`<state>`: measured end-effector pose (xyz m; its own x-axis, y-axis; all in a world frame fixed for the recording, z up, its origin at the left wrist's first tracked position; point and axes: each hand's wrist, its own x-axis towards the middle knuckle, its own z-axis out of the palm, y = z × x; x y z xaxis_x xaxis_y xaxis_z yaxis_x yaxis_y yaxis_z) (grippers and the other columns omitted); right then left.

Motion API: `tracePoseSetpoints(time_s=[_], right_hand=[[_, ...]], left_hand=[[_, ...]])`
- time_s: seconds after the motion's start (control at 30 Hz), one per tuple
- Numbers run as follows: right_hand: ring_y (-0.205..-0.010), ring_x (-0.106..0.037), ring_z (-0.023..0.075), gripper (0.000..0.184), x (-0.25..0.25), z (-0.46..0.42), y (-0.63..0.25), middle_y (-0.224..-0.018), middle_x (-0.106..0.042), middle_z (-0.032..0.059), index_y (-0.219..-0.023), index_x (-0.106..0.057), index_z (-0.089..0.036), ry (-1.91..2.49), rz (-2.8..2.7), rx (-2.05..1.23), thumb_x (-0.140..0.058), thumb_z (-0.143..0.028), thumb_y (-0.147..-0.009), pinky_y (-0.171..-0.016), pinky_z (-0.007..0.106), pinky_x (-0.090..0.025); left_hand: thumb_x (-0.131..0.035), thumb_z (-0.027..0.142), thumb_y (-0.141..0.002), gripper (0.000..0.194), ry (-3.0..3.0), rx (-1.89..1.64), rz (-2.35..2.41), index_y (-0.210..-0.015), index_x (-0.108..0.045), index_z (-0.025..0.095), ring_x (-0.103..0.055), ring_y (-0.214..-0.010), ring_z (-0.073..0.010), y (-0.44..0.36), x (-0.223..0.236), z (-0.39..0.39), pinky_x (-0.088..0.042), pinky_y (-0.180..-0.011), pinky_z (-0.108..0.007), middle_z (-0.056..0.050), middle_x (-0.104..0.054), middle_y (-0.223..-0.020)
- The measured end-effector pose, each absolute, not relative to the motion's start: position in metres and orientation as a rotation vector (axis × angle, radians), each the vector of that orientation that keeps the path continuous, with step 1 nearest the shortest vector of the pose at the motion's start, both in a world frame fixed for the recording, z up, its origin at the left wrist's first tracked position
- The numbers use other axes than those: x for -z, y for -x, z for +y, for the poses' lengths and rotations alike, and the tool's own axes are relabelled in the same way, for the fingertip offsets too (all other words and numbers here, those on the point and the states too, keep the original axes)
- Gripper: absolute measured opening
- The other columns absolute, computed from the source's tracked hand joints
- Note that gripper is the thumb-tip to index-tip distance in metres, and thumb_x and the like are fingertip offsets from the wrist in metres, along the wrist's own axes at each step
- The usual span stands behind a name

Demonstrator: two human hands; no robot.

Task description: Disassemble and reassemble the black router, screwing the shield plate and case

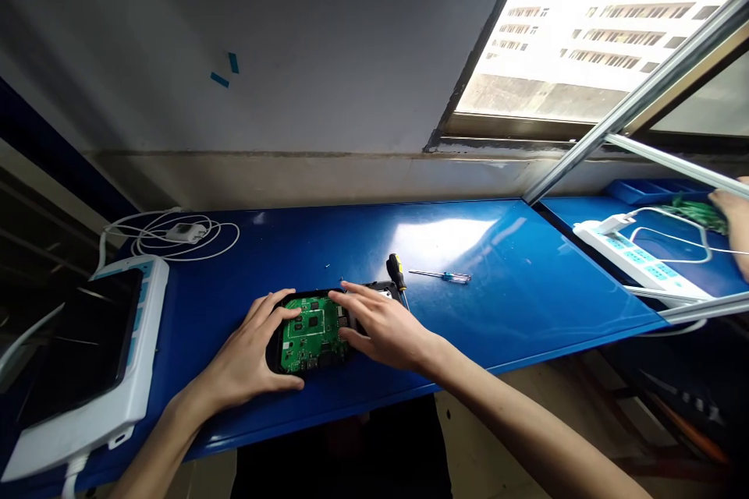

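While my left hand (249,355) is clamped around the left end of a black case (336,358) at the lower centre of the frame, a green circuit board (314,337) inside, my right hand (389,331) touches the right end; whether it grips, I cannot tell. Just above that hand, a yellow-and-black screwdriver (396,271) lies on the blue table (503,312), a blue screwdriver (455,277) to its right.

The tabletop (491,320) looks glossy, the casing (332,359) plastic, the frame (644,97) metal.
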<state>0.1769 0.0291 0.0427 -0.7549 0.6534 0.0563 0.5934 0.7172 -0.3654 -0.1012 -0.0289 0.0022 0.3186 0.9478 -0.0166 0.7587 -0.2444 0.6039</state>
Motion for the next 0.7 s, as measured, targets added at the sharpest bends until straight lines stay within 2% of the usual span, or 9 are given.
tracePoseSetpoints(time_s=[0.07, 0.17, 0.23, 0.3, 0.37, 0.57, 0.7], right_hand=[[-0.132, -0.061, 0.0226, 0.048, -0.043, 0.041, -0.186, -0.140, -0.067, 0.0097, -0.148, -0.048, -0.020, 1.263, -2.628, -0.366, -0.053, -0.036, -0.103, -0.112, 0.040, -0.052], [-0.122, -0.066, 0.0294, 0.044, -0.046, 0.069, -0.205, -0.137, -0.064, 0.0195, -0.147, -0.047, -0.017, 1.619, -2.413, -0.240, -0.039, -0.035, -0.107, -0.098, 0.048, -0.057], [-0.104, -0.073, 0.0354, 0.048, -0.046, 0.087, -0.216, -0.126, -0.066, 0.0260, -0.142, -0.049, -0.010, 1.845, -2.297, -0.207, -0.045, -0.040, -0.104, -0.084, 0.050, -0.060], [-0.094, -0.075, 0.0366, 0.048, -0.042, 0.100, -0.224, -0.113, -0.071, 0.0245, -0.133, -0.056, -0.010, 1.935, -2.280, -0.248, -0.053, -0.044, -0.101, -0.079, 0.048, -0.059], [-0.094, -0.075, 0.0360, 0.046, -0.037, 0.108, -0.228, -0.112, -0.072, 0.0225, -0.129, -0.059, -0.011, 1.939, -2.293, -0.308, -0.055, -0.045, -0.099, -0.080, 0.046, -0.058], [-0.111, -0.072, 0.0330, 0.042, -0.026, 0.111, -0.228, -0.125, -0.071, 0.0193, -0.135, -0.055, -0.013, 1.794, -2.254, -0.474, -0.055, -0.032, -0.098, -0.091, 0.042, -0.055], [-0.115, -0.070, 0.0306, 0.041, -0.023, 0.110, -0.232, -0.128, -0.070, 0.0179, -0.137, -0.055, -0.012, 1.698, -2.150, -0.516, -0.052, -0.031, -0.101, -0.097, 0.039, -0.053]], left_hand=[[-0.091, 0.046, -0.068, 0.073, -2.078, -0.465, 1.522, -0.132, -0.061, 0.032, -0.035, -0.149, -0.0464, 0.101, -0.003, -0.030, -0.048, -0.109, -0.066, -0.008, -0.040, -0.163], [-0.088, 0.049, -0.071, 0.074, -2.084, -0.431, 1.539, -0.138, -0.058, 0.034, -0.032, -0.151, -0.0475, 0.102, -0.001, -0.032, -0.048, -0.109, -0.067, -0.007, -0.034, -0.167], [-0.087, 0.053, -0.072, 0.079, -2.100, -0.417, 1.557, -0.142, -0.054, 0.035, -0.031, -0.151, -0.0495, 0.103, 0.001, -0.034, -0.048, -0.107, -0.069, -0.008, -0.031, -0.169], [-0.086, 0.053, -0.073, 0.081, -2.114, -0.409, 1.576, -0.144, -0.052, 0.035, -0.029, -0.151, -0.0506, 0.103, 0.003, -0.035, -0.048, -0.107, -0.070, -0.008, -0.029, -0.169], [-0.085, 0.053, -0.074, 0.081, -2.119, -0.378, 1.587, -0.145, -0.051, 0.034, -0.029, -0.151, -0.0506, 0.102, 0.003, -0.036, -0.048, -0.107, -0.070, -0.009, -0.027, -0.170], [-0.081, 0.053, -0.079, 0.078, -2.169, -0.303, 1.649, -0.146, -0.044, 0.037, -0.024, -0.154, -0.0461, 0.099, 0.003, -0.038, -0.045, -0.111, -0.070, -0.007, -0.024, -0.171], [-0.082, 0.052, -0.079, 0.080, -2.235, -0.313, 1.643, -0.146, -0.042, 0.037, -0.030, -0.151, -0.0460, 0.100, 0.006, -0.037, -0.045, -0.111, -0.069, -0.010, -0.025, -0.170]])
